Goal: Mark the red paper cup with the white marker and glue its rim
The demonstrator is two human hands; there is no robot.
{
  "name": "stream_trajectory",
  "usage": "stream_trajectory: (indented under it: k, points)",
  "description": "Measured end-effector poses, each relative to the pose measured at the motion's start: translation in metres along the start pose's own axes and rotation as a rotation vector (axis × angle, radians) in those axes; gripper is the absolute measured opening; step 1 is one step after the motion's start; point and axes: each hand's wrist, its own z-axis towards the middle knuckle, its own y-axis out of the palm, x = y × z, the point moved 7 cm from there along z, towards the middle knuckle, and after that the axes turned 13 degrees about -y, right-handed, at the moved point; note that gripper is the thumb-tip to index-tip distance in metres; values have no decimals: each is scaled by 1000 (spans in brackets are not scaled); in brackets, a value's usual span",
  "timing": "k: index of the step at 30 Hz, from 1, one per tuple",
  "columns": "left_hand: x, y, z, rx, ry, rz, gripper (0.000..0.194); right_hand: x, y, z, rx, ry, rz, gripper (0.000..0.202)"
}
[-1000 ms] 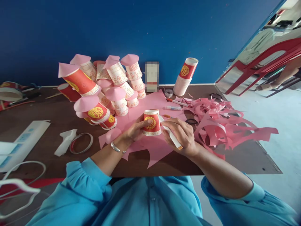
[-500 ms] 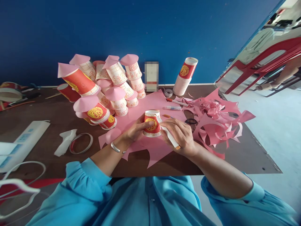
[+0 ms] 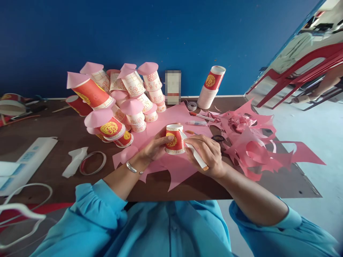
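A red paper cup with a yellow round design is held over the pink paper, narrower white end up. Orange marks run around its white lower band. My left hand closes around the cup's left side, thumb across its front. Pinched in my right hand is a white marker pen with an orange end. Its tip meets the cup's upper right side. On the table between the hands and the pens lies a small orange cap, partly hidden.
Decorated cups with pink cone tops stand stacked at left. A cup stack, tape roll and pens lie behind. Pink paper scraps pile at right, one past the table edge. A white tape ring lies left.
The cup has tilted and turned slightly in my left hand, and the pen has moved with it. At right, the pink scraps have shifted, with one piece now stretching out past the table edge.
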Motion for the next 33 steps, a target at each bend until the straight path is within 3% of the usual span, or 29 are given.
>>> stream_trajectory:
  k: [15, 26, 33]
  points:
    - [-2, -3, 1, -23, -9, -20, 52, -2, 1, 5, -55, -3, -29, 22]
    - [-4, -5, 3, -25, -2, -30, 69, 0, 2, 2, -40, 10, 7, 28]
    - [-2, -4, 3, -44, 2, -46, 56, 1, 0, 0, 13, 1, 25, 31]
